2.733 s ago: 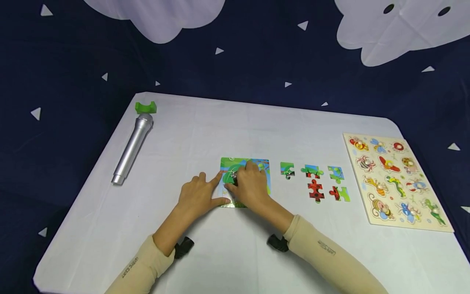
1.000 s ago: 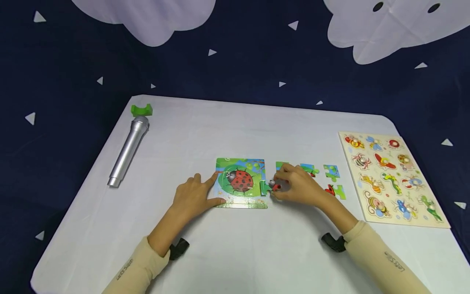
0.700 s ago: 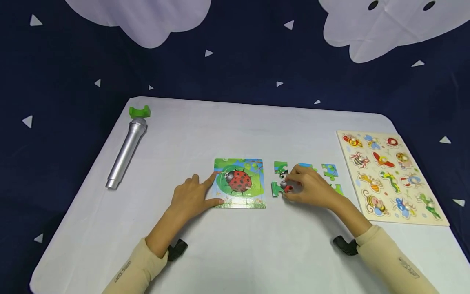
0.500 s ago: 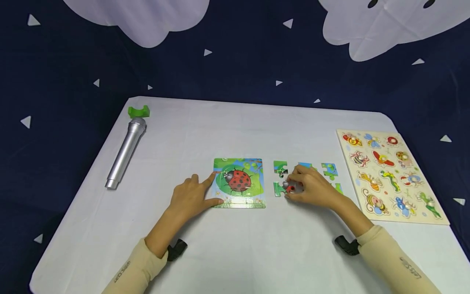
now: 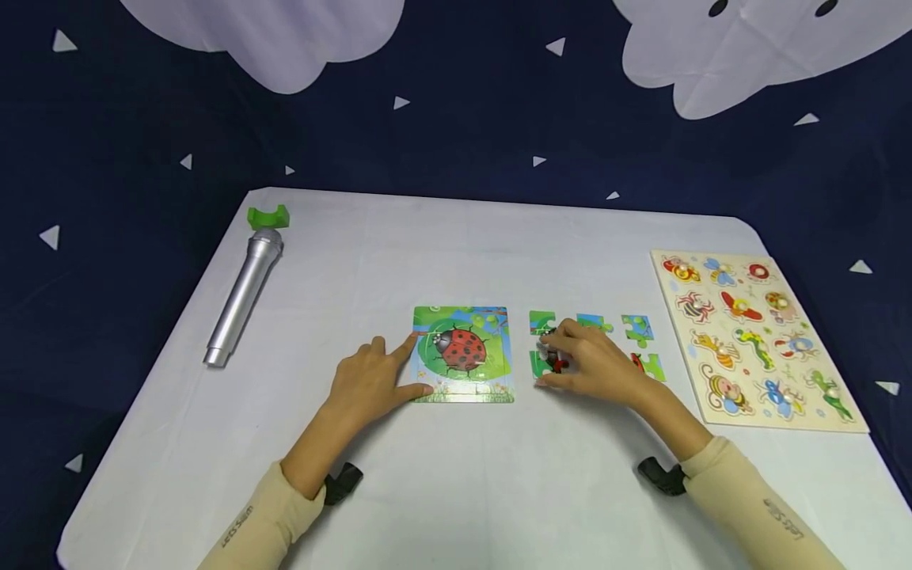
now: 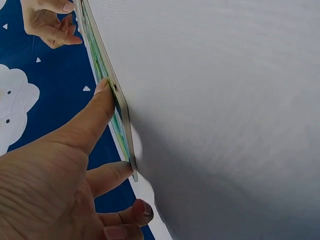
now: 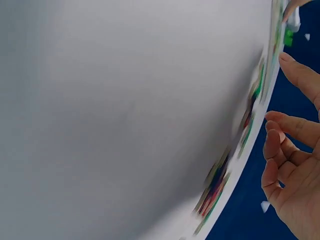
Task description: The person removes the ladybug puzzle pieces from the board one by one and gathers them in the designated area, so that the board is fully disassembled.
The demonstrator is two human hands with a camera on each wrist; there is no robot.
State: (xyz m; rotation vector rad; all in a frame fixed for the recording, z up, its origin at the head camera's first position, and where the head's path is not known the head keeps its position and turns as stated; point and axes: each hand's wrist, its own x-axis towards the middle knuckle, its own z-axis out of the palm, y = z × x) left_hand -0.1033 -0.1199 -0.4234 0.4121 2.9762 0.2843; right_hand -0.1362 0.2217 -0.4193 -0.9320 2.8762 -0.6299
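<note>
My left hand (image 5: pixel 366 380) rests its outstretched thumb and index finger on the left edge of a ladybug picture puzzle board (image 5: pixel 461 352). In the left wrist view those fingers (image 6: pixel 97 107) press the board's rim. To the right of the board, my right hand (image 5: pixel 602 360) is over a green, red and black jigsaw piece (image 5: pixel 537 366) lying on the table, thumb and index finger spread apart. The right wrist view shows nothing between the fingers (image 7: pixel 297 127). Another jigsaw piece (image 5: pixel 540 321) lies just above it. The hand partly hides these pieces.
More jigsaw pieces lie around the right hand: a blue-green piece (image 5: pixel 593 321), a corner piece (image 5: pixel 637 328) and a red-green piece (image 5: pixel 653 366). A wooden insect puzzle (image 5: pixel 758 340) stands at right. At left are a silver microphone (image 5: pixel 245 297) and a green block (image 5: pixel 268 217).
My right hand went from over the board out to the right with a jigsaw piece, laid it beneath the upper piece and let go. The left hand stays at the board's edge.
</note>
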